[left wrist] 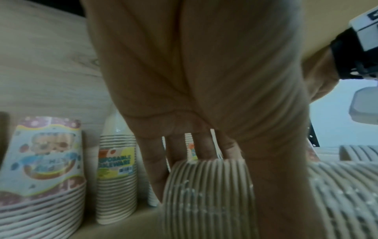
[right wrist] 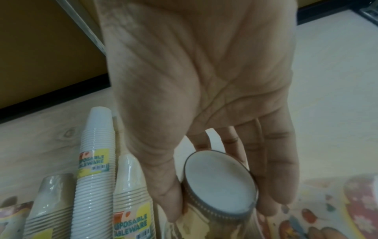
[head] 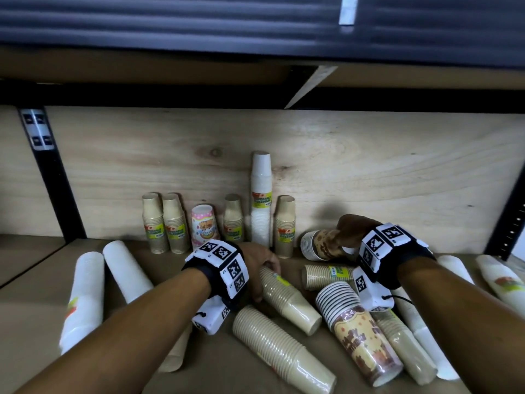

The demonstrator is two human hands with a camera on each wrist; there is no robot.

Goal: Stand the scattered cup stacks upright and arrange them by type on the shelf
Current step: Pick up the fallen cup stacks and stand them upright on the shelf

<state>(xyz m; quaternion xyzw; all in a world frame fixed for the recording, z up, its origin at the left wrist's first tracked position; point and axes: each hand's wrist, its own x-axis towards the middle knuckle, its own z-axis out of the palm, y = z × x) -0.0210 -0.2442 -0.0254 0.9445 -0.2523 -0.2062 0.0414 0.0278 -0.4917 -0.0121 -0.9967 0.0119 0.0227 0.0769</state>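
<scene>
My left hand (head: 261,268) (left wrist: 204,155) grips a kraft cup stack (head: 287,300) (left wrist: 206,186) that lies on its side on the shelf board (head: 37,302), near its rim end. Further right, my right hand (head: 349,231) (right wrist: 223,210) holds a brown patterned stack (head: 318,244) by its closed end, with the white cup bottom (right wrist: 220,182) between thumb and fingers. Upright along the back stand kraft stacks (head: 153,223), a pink patterned stack (head: 202,226) and a tall white stack (head: 260,200).
Lying around are white stacks at the left (head: 82,300), kraft stacks in front (head: 281,348) and in the middle (head: 326,275), a brown birthday stack (head: 358,331) and white stacks at the right (head: 500,280). A wooden back panel (head: 369,166) and black uprights (head: 54,180) bound the shelf.
</scene>
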